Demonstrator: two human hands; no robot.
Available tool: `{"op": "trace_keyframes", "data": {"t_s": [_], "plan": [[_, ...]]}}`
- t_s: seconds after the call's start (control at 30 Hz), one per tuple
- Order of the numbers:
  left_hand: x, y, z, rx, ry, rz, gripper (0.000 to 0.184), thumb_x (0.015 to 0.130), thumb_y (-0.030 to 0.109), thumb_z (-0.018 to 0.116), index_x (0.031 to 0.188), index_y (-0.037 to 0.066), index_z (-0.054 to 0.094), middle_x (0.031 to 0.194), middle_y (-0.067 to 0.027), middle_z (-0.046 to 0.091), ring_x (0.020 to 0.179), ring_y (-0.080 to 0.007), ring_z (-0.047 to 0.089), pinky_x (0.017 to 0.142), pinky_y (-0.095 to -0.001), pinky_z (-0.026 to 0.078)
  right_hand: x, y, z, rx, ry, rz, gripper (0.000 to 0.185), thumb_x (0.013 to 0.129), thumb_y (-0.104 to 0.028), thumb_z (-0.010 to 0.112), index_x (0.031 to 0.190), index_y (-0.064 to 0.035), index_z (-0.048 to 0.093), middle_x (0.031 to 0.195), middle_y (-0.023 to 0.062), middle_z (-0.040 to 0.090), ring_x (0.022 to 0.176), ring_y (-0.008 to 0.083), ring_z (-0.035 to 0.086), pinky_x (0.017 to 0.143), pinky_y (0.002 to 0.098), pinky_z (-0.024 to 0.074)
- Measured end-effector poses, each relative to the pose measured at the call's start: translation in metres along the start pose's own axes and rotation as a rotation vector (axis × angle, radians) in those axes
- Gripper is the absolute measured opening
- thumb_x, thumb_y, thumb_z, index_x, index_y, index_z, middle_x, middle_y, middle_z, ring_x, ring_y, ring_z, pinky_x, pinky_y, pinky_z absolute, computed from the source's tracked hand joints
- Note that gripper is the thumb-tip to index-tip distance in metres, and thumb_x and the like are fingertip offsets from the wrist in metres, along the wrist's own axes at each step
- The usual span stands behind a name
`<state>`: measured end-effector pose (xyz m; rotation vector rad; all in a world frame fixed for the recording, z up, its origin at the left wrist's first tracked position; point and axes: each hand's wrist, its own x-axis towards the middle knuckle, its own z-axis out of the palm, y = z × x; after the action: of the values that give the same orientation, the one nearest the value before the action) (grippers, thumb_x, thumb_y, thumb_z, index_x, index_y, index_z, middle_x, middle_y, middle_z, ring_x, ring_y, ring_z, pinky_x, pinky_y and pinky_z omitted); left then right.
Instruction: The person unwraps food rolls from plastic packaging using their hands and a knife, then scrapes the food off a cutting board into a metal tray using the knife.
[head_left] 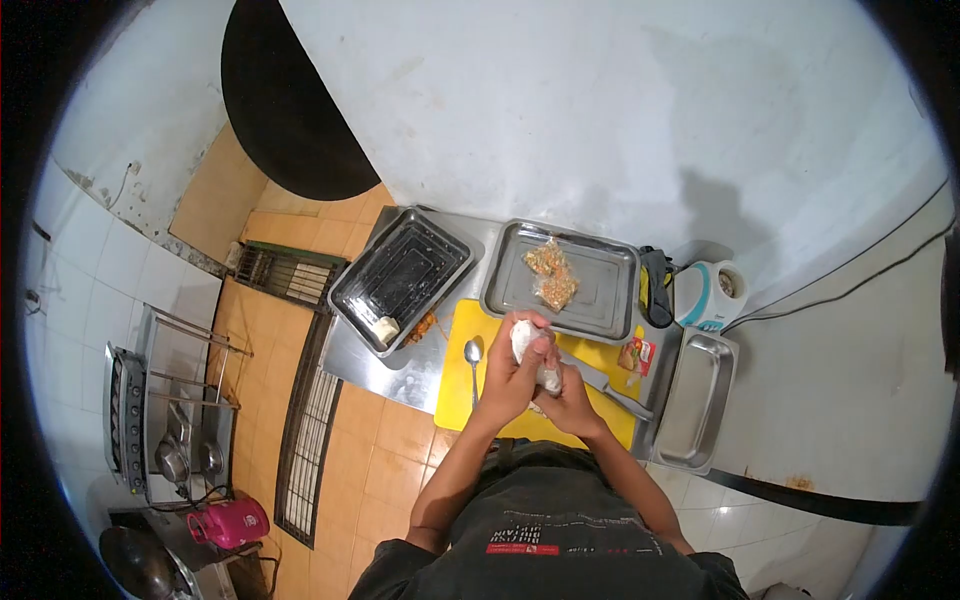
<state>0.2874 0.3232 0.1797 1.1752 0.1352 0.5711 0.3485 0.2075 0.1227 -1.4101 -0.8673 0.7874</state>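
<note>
While I have the left hand (513,375) and right hand (567,403) wrapped around a white packet (521,341) above the yellow board (455,372), I see a spoon (473,354) and knife (626,400) lying there; farther off, a metal tray (504,288) carries two filled bags (556,288) near the white wall (560,120).

Shiny metal surface (366,366), tray (612,272) and spoon (473,352); smooth plastic cutting board (455,388); matt cloth T-shirt (575,512); the white packet (521,340), partly hidden, looks like thin plastic.
</note>
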Motion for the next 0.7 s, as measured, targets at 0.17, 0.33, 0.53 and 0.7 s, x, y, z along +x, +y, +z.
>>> {"op": "trace_keyframes", "data": {"t_s": [0.17,0.33,0.53,0.7], "plan": [[-0.008,-0.009,-0.004,0.293,-0.053,-0.094,0.019,0.102,0.016,0.050,0.111,0.000,0.054,0.095,-0.0051,0.061,0.086,-0.0123,0.057,0.079,-0.0278,0.047,0.003,-0.007,-0.001,0.036,0.145,-0.092,0.047,0.081,-0.007,0.067,0.124,0.0054,0.053,0.119,0.0149,0.058,0.106,0.0187,0.057,0.090,0.0323,0.0453],[-0.015,-0.019,-0.015,0.109,0.051,-0.175,0.028,0.105,0.023,0.042,0.113,-0.001,0.053,0.098,-0.0086,0.063,0.095,-0.0159,0.059,0.088,-0.0307,0.047,0.006,-0.021,-0.003,-0.017,0.097,-0.172,0.050,0.085,-0.009,0.065,0.129,0.0062,0.047,0.119,0.0147,0.056,0.109,0.0169,0.053,0.095,0.0311,0.0420],[-0.004,-0.013,-0.029,-0.247,0.245,-0.142,0.056,0.103,0.050,0.034,0.131,0.003,0.040,0.105,-0.0144,0.061,0.104,-0.0280,0.061,0.096,-0.0455,0.048,0.001,-0.009,-0.012,0.342,-0.132,0.271,0.032,0.096,-0.023,0.063,0.115,0.0017,0.058,0.088,0.0011,0.060,0.073,0.0079,0.055,0.065,0.0248,0.0470],[-0.009,-0.019,-0.025,-0.323,0.269,-0.220,0.045,0.104,0.040,0.037,0.134,0.007,0.038,0.106,-0.0137,0.060,0.101,-0.0283,0.062,0.090,-0.0460,0.052,0.001,0.000,-0.004,0.229,0.031,0.185,0.028,0.095,-0.026,0.064,0.102,0.0014,0.061,0.082,0.0032,0.064,0.068,0.0107,0.060,0.061,0.0254,0.0473]]}}
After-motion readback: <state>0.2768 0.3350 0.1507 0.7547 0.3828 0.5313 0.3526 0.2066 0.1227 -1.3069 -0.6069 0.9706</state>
